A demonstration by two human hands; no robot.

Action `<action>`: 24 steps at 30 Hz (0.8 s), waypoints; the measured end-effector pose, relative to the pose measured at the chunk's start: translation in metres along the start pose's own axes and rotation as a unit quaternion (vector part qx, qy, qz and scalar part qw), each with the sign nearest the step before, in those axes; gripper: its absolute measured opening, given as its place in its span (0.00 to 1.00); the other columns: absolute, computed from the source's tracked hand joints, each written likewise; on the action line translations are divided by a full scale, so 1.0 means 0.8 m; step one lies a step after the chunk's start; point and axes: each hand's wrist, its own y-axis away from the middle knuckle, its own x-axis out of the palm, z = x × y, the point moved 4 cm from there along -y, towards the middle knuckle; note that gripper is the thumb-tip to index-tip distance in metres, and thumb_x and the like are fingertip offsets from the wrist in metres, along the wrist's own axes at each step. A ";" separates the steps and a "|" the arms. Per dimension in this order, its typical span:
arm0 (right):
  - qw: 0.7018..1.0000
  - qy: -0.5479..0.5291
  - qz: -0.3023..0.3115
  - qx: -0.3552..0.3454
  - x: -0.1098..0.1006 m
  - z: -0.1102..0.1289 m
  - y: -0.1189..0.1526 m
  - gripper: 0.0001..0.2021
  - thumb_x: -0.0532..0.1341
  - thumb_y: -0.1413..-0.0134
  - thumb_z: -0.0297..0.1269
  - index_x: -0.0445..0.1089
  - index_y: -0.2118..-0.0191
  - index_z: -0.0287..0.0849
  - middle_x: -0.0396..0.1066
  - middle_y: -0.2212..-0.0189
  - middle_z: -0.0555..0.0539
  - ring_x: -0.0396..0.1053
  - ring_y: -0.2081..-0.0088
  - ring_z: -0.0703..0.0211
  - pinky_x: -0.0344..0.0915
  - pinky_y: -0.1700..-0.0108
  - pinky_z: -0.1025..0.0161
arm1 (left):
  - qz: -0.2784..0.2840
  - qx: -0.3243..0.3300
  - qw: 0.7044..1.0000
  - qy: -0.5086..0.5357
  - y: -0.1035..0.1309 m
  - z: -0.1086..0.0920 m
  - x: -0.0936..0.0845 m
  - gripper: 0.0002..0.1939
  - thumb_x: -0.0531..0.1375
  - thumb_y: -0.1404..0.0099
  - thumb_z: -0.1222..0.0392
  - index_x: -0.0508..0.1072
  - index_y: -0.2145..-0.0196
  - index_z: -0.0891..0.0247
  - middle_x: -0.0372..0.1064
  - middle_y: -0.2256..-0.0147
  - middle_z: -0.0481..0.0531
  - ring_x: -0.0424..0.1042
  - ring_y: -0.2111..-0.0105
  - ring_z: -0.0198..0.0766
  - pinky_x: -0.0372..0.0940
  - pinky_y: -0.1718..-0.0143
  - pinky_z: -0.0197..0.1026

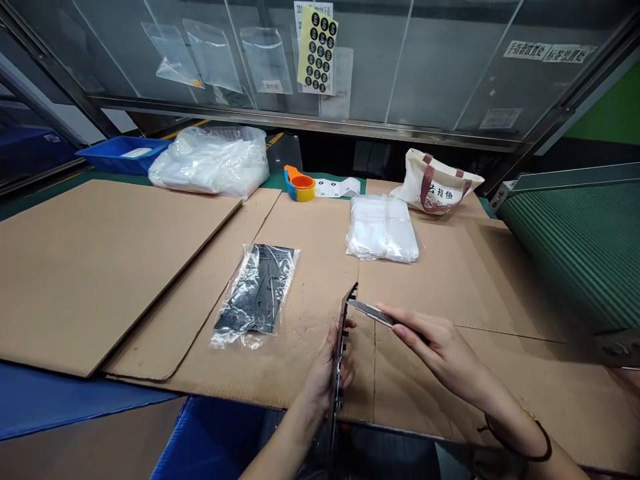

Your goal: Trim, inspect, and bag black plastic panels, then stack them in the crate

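My left hand (327, 370) is wrapped round a thin black panel (342, 333), held on edge near the front of the cardboard-covered table (310, 267). Small tabs stick out along the panel's right side. In my right hand (435, 340) is a slim utility knife (373, 312), its blade tip at the panel's upper part. A clear bag with flat black parts (260, 287) lies on the cardboard to the left of my hands.
Behind are a stack of clear bags (383, 230), a tape dispenser (300, 185), a cloth bag (434, 183), a large plastic bundle (213, 160) and a blue tray (123, 155). A cardboard sheet (110, 260) lies left; a green conveyor (580, 233) stands right.
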 end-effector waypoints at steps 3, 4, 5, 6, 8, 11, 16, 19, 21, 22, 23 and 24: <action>0.995 0.088 0.019 -0.030 -0.003 0.005 -0.006 0.17 0.53 0.36 0.39 0.68 0.45 0.53 0.77 0.55 0.48 0.75 0.59 0.56 0.71 0.57 0.58 | -0.009 0.000 1.000 -0.010 0.002 -0.001 0.002 0.22 0.60 0.40 0.40 0.66 0.59 0.60 0.49 0.90 0.34 0.40 0.94 0.23 0.36 0.93 0.28; 0.991 0.125 0.025 -0.038 -0.004 0.006 -0.008 0.17 0.52 0.35 0.40 0.67 0.44 0.51 0.78 0.58 0.47 0.75 0.62 0.58 0.71 0.59 0.60 | -0.009 0.002 1.000 -0.011 0.002 -0.002 0.002 0.22 0.60 0.40 0.39 0.67 0.60 0.60 0.49 0.90 0.34 0.40 0.94 0.23 0.35 0.93 0.29; 0.986 0.160 0.031 -0.046 -0.006 0.008 -0.008 0.18 0.50 0.34 0.40 0.66 0.43 0.50 0.78 0.61 0.46 0.74 0.65 0.59 0.70 0.62 0.62 | -0.010 0.003 1.000 -0.011 0.002 -0.002 0.002 0.22 0.60 0.41 0.39 0.67 0.60 0.61 0.49 0.90 0.34 0.40 0.94 0.24 0.35 0.93 0.29; 0.979 0.192 0.036 -0.053 -0.008 0.009 -0.009 0.18 0.49 0.34 0.40 0.66 0.42 0.49 0.78 0.64 0.46 0.73 0.68 0.60 0.69 0.64 0.64 | -0.010 0.003 1.000 -0.010 0.001 -0.002 0.002 0.22 0.61 0.41 0.39 0.67 0.60 0.61 0.49 0.91 0.34 0.40 0.94 0.24 0.35 0.93 0.29; 0.969 0.233 0.042 -0.072 -0.010 0.013 -0.008 0.19 0.47 0.32 0.41 0.65 0.41 0.48 0.76 0.69 0.47 0.71 0.71 0.62 0.66 0.68 0.66 | -0.010 0.002 1.000 -0.008 0.000 -0.001 0.000 0.22 0.61 0.41 0.39 0.68 0.61 0.60 0.49 0.90 0.34 0.39 0.94 0.24 0.35 0.93 0.29; 0.959 0.263 0.053 -0.094 -0.008 0.021 -0.006 0.20 0.45 0.32 0.42 0.64 0.41 0.48 0.74 0.73 0.49 0.70 0.74 0.63 0.63 0.71 0.67 | -0.004 0.001 1.000 -0.005 -0.002 0.000 -0.003 0.21 0.61 0.41 0.39 0.68 0.61 0.60 0.50 0.90 0.34 0.38 0.94 0.23 0.35 0.93 0.29; 0.944 0.303 0.053 -0.120 -0.006 0.029 -0.006 0.21 0.44 0.31 0.43 0.64 0.41 0.48 0.72 0.75 0.49 0.67 0.76 0.64 0.59 0.74 0.67 | 0.014 -0.007 1.000 -0.002 -0.003 0.000 -0.003 0.21 0.62 0.43 0.39 0.67 0.62 0.59 0.51 0.90 0.34 0.37 0.94 0.23 0.35 0.94 0.29; 0.938 0.323 0.040 -0.115 -0.010 0.026 -0.010 0.21 0.44 0.31 0.43 0.64 0.41 0.47 0.72 0.76 0.49 0.67 0.76 0.64 0.60 0.73 0.67 | 0.021 -0.005 1.000 0.006 -0.004 0.000 -0.003 0.21 0.63 0.43 0.40 0.68 0.62 0.59 0.51 0.91 0.34 0.37 0.95 0.24 0.35 0.94 0.29; 0.937 0.330 0.034 -0.113 -0.011 0.024 -0.012 0.21 0.44 0.31 0.43 0.64 0.40 0.47 0.71 0.76 0.49 0.67 0.76 0.64 0.60 0.73 0.67 | 0.024 -0.004 1.000 0.006 -0.004 0.001 -0.002 0.21 0.63 0.43 0.40 0.69 0.62 0.59 0.50 0.91 0.34 0.38 0.95 0.24 0.36 0.94 0.29; 0.936 0.331 0.034 -0.115 -0.011 0.023 -0.012 0.21 0.44 0.31 0.43 0.64 0.40 0.47 0.71 0.76 0.49 0.67 0.76 0.64 0.60 0.73 0.67 | 0.022 -0.005 1.000 0.005 -0.004 0.001 -0.002 0.21 0.63 0.43 0.40 0.69 0.62 0.59 0.50 0.91 0.34 0.38 0.95 0.24 0.36 0.94 0.29; 0.936 0.331 0.036 -0.117 -0.010 0.023 -0.011 0.21 0.44 0.31 0.43 0.64 0.40 0.46 0.71 0.76 0.50 0.67 0.76 0.64 0.60 0.73 0.67 | 0.017 -0.006 1.000 0.005 -0.003 0.001 -0.002 0.21 0.63 0.43 0.40 0.69 0.62 0.59 0.50 0.92 0.34 0.38 0.95 0.24 0.36 0.93 0.29; 0.936 0.329 0.038 -0.120 -0.009 0.024 -0.010 0.21 0.44 0.31 0.43 0.63 0.40 0.45 0.71 0.77 0.50 0.67 0.76 0.64 0.59 0.74 0.67 | 0.011 -0.007 1.000 0.005 -0.002 0.000 -0.001 0.21 0.63 0.42 0.40 0.69 0.62 0.59 0.50 0.91 0.34 0.38 0.94 0.24 0.35 0.93 0.28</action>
